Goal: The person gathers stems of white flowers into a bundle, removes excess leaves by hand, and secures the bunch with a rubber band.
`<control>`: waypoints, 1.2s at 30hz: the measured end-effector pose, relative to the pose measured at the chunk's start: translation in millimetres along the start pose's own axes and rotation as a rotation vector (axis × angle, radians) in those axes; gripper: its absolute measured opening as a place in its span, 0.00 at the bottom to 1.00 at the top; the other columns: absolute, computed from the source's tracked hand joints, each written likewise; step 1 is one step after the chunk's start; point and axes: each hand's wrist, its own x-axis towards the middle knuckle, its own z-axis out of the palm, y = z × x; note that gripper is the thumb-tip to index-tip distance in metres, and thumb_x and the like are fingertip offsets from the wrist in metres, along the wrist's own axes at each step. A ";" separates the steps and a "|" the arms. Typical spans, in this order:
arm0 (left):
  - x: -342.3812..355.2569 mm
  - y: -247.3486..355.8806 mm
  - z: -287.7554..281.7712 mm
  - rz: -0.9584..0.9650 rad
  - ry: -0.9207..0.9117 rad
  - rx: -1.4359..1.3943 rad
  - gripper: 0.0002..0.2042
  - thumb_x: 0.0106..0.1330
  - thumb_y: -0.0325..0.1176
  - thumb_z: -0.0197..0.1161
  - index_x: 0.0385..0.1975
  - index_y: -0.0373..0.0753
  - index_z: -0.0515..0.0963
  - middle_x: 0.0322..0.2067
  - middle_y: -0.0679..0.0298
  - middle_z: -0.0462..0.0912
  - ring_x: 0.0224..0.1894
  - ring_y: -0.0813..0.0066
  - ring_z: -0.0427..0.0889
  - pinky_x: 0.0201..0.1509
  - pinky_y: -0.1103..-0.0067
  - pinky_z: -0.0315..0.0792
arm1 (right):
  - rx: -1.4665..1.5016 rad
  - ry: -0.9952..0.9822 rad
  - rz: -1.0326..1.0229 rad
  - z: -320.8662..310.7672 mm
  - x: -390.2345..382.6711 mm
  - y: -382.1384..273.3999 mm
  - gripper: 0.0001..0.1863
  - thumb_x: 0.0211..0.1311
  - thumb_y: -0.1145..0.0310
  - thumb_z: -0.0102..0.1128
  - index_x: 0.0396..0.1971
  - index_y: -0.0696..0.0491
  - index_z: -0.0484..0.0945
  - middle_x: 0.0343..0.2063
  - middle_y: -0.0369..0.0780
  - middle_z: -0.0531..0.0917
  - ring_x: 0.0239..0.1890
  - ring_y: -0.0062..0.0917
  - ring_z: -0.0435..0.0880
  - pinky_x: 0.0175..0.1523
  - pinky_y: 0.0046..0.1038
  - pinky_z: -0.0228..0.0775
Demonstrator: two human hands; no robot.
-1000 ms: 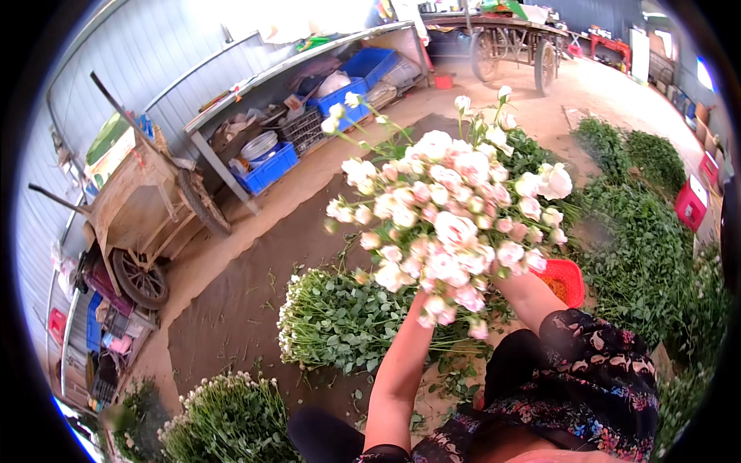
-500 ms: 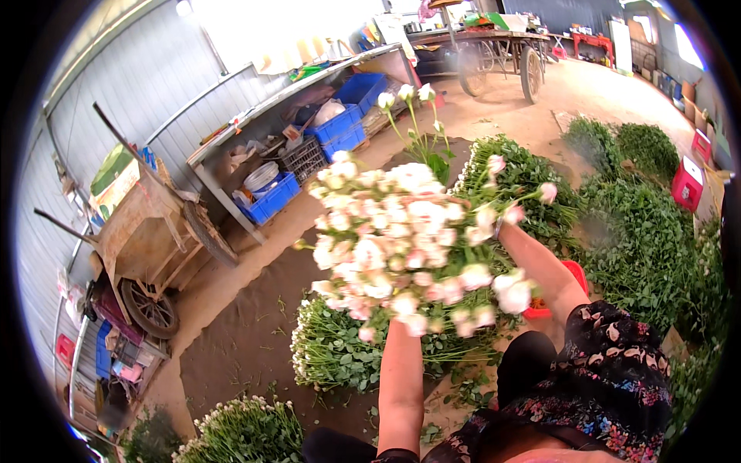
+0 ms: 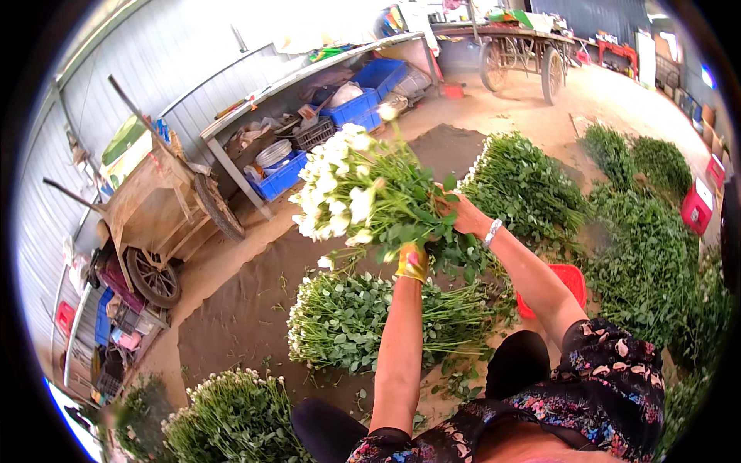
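A big leafy bunch of white roses (image 3: 347,185) is held out at the middle, blooms toward the upper left. My left hand (image 3: 412,262), in a yellow patterned glove, grips it from below among the leaves. My right hand (image 3: 465,212), bare with a silver band at the wrist, is closed on the stems at the bunch's right side. Its fingertips are partly hidden by leaves. Below the bunch, a pile of budded rose stems (image 3: 355,332) lies on a brown sheet (image 3: 231,324). A red basket (image 3: 571,279) sits beside my right forearm.
More stem piles lie at lower left (image 3: 224,417), behind the bunch (image 3: 525,185) and along the right (image 3: 641,239). A wheeled cart (image 3: 147,201) stands at left, a shelf (image 3: 316,65) with blue crates behind, a flatbed cart (image 3: 517,42) farther back, red boxes (image 3: 696,207) at right.
The bunch has swung up and leftward, turned so its blooms face left and its leafy stems show. My hands, earlier mostly hidden under the flowers, now show, the right one higher.
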 end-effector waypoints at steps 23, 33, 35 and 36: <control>-4.3 -82.8 6.1 0.063 -0.296 0.127 0.16 0.67 0.37 0.50 0.52 0.39 0.66 0.47 0.60 0.74 0.46 0.69 0.75 0.41 0.72 0.75 | 0.255 0.544 0.460 8.4 -17.9 -31.1 0.23 0.57 0.78 0.48 0.55 0.55 0.67 0.54 0.44 0.71 0.58 0.33 0.68 0.63 0.31 0.58; -24.1 -44.4 46.4 0.109 -0.137 0.039 0.19 0.59 0.29 0.58 0.51 0.39 0.68 0.46 0.63 0.76 0.45 0.70 0.76 0.43 0.73 0.76 | -0.112 0.154 0.114 -55.7 -7.4 5.4 0.20 0.61 0.76 0.45 0.54 0.56 0.68 0.55 0.43 0.72 0.59 0.31 0.68 0.64 0.29 0.57; -21.9 -19.2 62.4 0.168 -0.092 -0.006 0.20 0.57 0.28 0.60 0.51 0.39 0.69 0.45 0.64 0.76 0.45 0.70 0.76 0.43 0.74 0.76 | -0.098 0.137 0.102 -60.3 0.0 2.9 0.20 0.61 0.76 0.44 0.54 0.57 0.69 0.55 0.43 0.72 0.59 0.30 0.68 0.65 0.29 0.56; -20.6 -12.1 72.8 0.199 -0.079 -0.046 0.21 0.56 0.27 0.60 0.51 0.39 0.69 0.45 0.64 0.76 0.45 0.70 0.77 0.43 0.74 0.76 | -0.107 0.116 0.100 -62.6 2.6 1.3 0.20 0.62 0.76 0.44 0.54 0.57 0.69 0.55 0.43 0.72 0.59 0.30 0.68 0.65 0.29 0.56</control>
